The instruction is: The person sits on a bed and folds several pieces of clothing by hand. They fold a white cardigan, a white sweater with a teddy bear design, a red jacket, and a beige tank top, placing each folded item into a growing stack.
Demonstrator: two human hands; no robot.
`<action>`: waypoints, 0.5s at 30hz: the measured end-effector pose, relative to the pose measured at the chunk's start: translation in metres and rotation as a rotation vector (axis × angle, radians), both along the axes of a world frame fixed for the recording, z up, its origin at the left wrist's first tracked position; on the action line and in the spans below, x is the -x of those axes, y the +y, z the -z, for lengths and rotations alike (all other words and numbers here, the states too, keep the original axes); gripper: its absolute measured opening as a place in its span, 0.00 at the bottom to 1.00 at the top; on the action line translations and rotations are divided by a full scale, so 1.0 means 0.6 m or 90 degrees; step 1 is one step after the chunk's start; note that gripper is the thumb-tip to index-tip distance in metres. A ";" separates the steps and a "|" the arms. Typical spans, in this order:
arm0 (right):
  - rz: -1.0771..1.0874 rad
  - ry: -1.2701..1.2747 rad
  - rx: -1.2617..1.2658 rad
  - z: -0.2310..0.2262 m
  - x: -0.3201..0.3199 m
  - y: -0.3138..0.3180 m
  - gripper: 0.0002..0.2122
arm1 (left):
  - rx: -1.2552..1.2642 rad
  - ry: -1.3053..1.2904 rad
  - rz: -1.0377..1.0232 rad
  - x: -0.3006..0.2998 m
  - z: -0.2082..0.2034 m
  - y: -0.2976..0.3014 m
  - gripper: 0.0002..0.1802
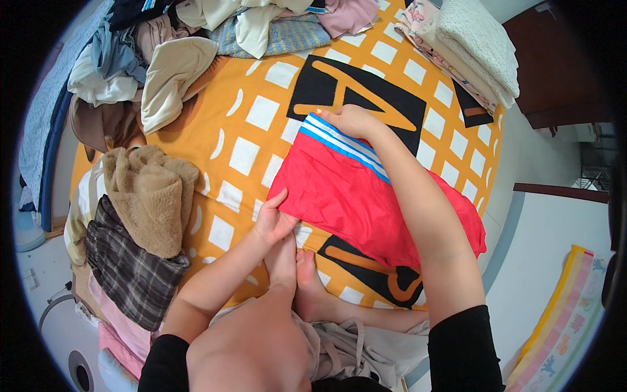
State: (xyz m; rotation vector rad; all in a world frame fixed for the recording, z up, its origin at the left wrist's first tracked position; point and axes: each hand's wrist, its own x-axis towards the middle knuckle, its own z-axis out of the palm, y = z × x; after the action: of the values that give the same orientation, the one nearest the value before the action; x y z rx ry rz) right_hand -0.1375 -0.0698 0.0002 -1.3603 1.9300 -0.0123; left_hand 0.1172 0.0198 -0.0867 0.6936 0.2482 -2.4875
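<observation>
A red garment with blue and white stripes along its far edge (353, 196) lies spread on the bed in front of me; its exact kind is not plain. At its far left corner, by the striped edge, my right hand (349, 122) grips the cloth, the forearm crossing over the garment. My left hand (274, 220) is closed on the near left corner, thumb on top and the other fingers partly under the fabric. The right end of the garment lies loose and crumpled.
An orange bedspread with white squares (248, 153) lies beneath. Brown fleece (147, 189) and dark plaid cloth (134, 261) are piled at left. Mixed clothes (176, 72) heap at the far left; folded bedding (473, 49) sits far right. My bare foot (308, 277) is near the garment.
</observation>
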 end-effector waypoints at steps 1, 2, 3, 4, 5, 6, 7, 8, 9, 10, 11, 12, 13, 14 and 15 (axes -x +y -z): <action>-0.006 0.029 -0.007 0.003 -0.002 -0.003 0.35 | 0.001 0.010 0.008 -0.001 -0.001 -0.001 0.28; -0.019 0.055 -0.016 0.006 -0.004 -0.006 0.36 | -0.002 0.007 0.013 -0.002 -0.003 -0.001 0.28; -0.023 0.034 -0.043 0.007 -0.002 -0.008 0.38 | -0.005 0.003 0.020 -0.003 -0.004 -0.002 0.29; 0.008 0.030 -0.040 0.008 -0.003 -0.008 0.37 | -0.007 0.008 0.024 -0.004 -0.005 -0.003 0.28; 0.039 0.028 -0.033 0.007 -0.002 -0.008 0.36 | -0.009 0.012 0.028 -0.005 -0.005 -0.003 0.28; 0.079 0.031 -0.040 0.006 -0.003 -0.007 0.36 | -0.011 0.016 0.033 -0.006 -0.005 -0.003 0.28; 0.090 0.055 -0.031 0.002 -0.001 -0.004 0.33 | -0.003 0.019 0.039 -0.007 -0.004 -0.004 0.28; 0.093 0.097 -0.043 -0.003 0.000 -0.002 0.30 | 0.006 0.021 0.043 -0.008 -0.002 -0.003 0.28; 0.069 0.129 -0.054 -0.010 0.003 0.003 0.28 | 0.011 0.024 0.044 -0.009 0.000 -0.003 0.28; 0.054 0.170 -0.072 -0.018 0.007 0.010 0.27 | 0.010 0.027 0.042 -0.010 0.001 -0.003 0.28; 0.045 0.210 -0.097 -0.024 0.007 0.018 0.26 | 0.007 0.033 0.037 -0.010 0.002 -0.003 0.28; 0.043 0.225 -0.118 -0.031 0.012 0.026 0.26 | 0.001 0.036 0.032 -0.009 0.003 -0.003 0.28; 0.035 0.254 -0.135 -0.037 0.017 0.034 0.26 | 0.001 0.027 0.030 -0.009 0.003 -0.003 0.29; 0.032 0.262 -0.153 -0.041 0.025 0.041 0.27 | 0.002 0.017 0.030 -0.008 0.002 -0.003 0.29; 0.043 0.239 -0.209 -0.044 0.035 0.045 0.28 | 0.002 0.008 0.032 -0.007 0.001 -0.002 0.29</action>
State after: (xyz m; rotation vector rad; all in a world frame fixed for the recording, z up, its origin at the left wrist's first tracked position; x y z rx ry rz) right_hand -0.1585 -0.0426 0.0265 -1.1340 2.1643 0.5383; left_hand 0.1217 0.0184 -0.0872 0.6907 0.2334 -2.5401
